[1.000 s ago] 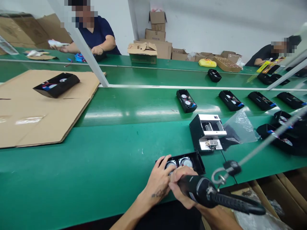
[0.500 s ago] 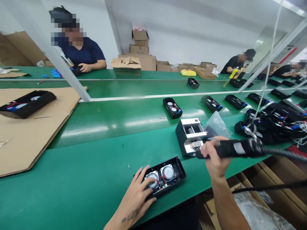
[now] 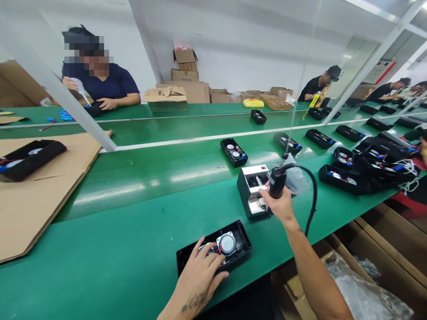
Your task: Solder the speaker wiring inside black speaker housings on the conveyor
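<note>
My left hand [image 3: 205, 271] rests over the near left part of an open black speaker housing [image 3: 243, 235], its fingers apart. Two round silver speakers sit inside; the right speaker [image 3: 227, 243] shows fully, the other is partly under my fingers. My right hand [image 3: 279, 203] is wrapped round a black electric screwdriver [image 3: 277, 180], which stands upright with its cable curving down on the right. The tool is at the front of a silver-and-black screw feeder [image 3: 246, 195]; its tip is hidden behind my hand.
Several black housings [image 3: 343, 178] are heaped at the right, beside a clear plastic bag [image 3: 298, 178]. Another housing [image 3: 234, 152] lies on the belt beyond the feeder. Cardboard [image 3: 43, 186] covers the left side. Co-workers [image 3: 106, 86] sit across the line. Boxes [image 3: 383, 240] stand below the bench.
My right hand has swung the screwdriver from lying level to upright at the feeder. My left hand has slid further over the housing. The camera view has shifted slightly.
</note>
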Available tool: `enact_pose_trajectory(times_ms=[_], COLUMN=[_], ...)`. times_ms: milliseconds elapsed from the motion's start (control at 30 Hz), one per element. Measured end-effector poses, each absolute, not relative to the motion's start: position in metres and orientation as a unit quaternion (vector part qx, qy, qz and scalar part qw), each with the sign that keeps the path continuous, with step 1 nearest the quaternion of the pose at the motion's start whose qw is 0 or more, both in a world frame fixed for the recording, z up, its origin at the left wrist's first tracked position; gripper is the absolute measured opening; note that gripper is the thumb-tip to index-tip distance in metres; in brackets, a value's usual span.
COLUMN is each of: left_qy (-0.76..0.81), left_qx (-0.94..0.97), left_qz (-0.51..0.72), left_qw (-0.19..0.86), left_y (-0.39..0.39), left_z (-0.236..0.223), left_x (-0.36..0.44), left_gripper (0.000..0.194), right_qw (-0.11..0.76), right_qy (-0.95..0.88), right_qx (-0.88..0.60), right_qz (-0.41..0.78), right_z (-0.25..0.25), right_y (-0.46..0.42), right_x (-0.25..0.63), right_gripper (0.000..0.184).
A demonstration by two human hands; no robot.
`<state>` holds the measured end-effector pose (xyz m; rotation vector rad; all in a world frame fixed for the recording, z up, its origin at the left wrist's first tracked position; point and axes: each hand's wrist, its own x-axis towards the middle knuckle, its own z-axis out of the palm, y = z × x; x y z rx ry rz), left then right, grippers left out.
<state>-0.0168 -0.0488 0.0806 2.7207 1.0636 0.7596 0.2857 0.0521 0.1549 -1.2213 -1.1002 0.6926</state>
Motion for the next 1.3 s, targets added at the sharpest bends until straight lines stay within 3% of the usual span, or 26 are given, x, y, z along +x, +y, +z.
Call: enact_pose_trajectory(times_ms=[100,300,467,1300], left_qy=[0.371,0.364,0.363,0.371], left_qx=[0.892,0.896,0.901,0.900], left_qz=[0.255,0.248,0.227,0.215], left_qw=[0.050,0.062,0.072,0.082], left_y=[-0.052,-0.055,-0.055,-0.058], left_z=[0.072,0.070,0.072,0.076], left_x=[-0.013,-0.010,-0.011,-0.011], left_gripper=[0.015,0.016,0.016,0.017], right_qw=[0.599,0.699,0.696,0.650], right_qy=[-0.491,-0.464,-0.490,-0.517], right_qx=[-0.521,-0.351,-0.273,-0.292], right_qz=[0.359,0.415,0.450,0.475], right_z=[0.154,0.160,0.155,0.129], right_y=[0.029,-0.025,-0.043,-0.055], right_x=[0.280,0.253,0.221,0.193], right_gripper=[0.036,0.024,0.020,0.022])
